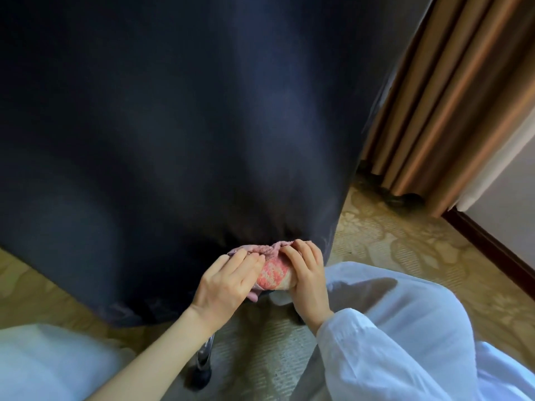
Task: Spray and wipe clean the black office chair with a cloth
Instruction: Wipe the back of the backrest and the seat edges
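Observation:
The black office chair (179, 125) fills most of the view, its broad dark back close in front of me. A pink and red patterned cloth (272, 270) is bunched against the chair's lower edge. My left hand (228, 280) lies over the cloth's left side with fingers curled on it. My right hand (308, 273) grips the cloth's right side, fingertips bent over its top fold. No spray bottle shows.
A chrome chair leg with a black caster (202, 369) stands on the patterned beige carpet (405, 244) just below my left forearm. Brown curtains (451, 105) hang at the right, with a dark skirting board (492, 250) and a dark object (402, 199) at their foot.

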Motion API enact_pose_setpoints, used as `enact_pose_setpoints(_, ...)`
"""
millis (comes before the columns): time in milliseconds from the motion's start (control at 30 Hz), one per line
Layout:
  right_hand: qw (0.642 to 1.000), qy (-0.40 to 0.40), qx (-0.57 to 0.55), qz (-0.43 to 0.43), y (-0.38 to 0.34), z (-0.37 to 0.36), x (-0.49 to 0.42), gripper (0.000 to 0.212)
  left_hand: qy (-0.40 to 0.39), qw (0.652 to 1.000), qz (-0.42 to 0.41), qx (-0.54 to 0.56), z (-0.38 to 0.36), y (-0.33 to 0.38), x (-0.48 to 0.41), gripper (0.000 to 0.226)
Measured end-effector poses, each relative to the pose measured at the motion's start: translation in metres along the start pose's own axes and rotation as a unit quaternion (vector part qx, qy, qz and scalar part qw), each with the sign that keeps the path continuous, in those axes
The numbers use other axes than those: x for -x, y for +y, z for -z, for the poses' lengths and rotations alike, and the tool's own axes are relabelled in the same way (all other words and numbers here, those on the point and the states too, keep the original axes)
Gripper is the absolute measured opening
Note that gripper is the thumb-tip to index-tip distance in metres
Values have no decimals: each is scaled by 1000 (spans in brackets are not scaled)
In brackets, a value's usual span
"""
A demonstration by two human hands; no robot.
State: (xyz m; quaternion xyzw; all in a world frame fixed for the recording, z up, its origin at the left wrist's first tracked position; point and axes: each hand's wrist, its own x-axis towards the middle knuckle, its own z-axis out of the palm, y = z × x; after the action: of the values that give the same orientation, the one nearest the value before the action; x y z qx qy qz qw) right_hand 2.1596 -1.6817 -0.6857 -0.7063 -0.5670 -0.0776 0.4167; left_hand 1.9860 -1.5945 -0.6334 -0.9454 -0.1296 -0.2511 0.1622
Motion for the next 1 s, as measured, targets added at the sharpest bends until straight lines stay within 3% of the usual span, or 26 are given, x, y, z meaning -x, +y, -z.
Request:
enact_pose_setpoints(333, 998, -56, 25, -6, -33, -28, 27, 57, -46, 999, 2, -1, 1, -15, 47, 97)
enact_pose_setpoints(500, 996, -67, 62, 17, -55, -38, 37, 59, -34, 998, 51, -19, 5, -22, 72, 75)
enact_pose_setpoints(633, 989, -69, 76, 103, -69, -32, 32, 52, 4, 995, 103, -11, 17, -22, 83, 46)
enact_pose_setpoints(667, 987, -64, 76, 127, -70, -27, 29, 49, 8, 993, 116, -4, 23, -22, 82, 48)
enact_pose_setpoints(767, 983, -8, 73, 170, -72, 2, 13, 34, 40, 990, 136, 1, 41, -19, 67, 51)
enact_pose_setpoints(1000, 953, 187, 96, 216, -83, 113, -55, 25, 240, 963, 116, -29, 117, -8, -35, 38)
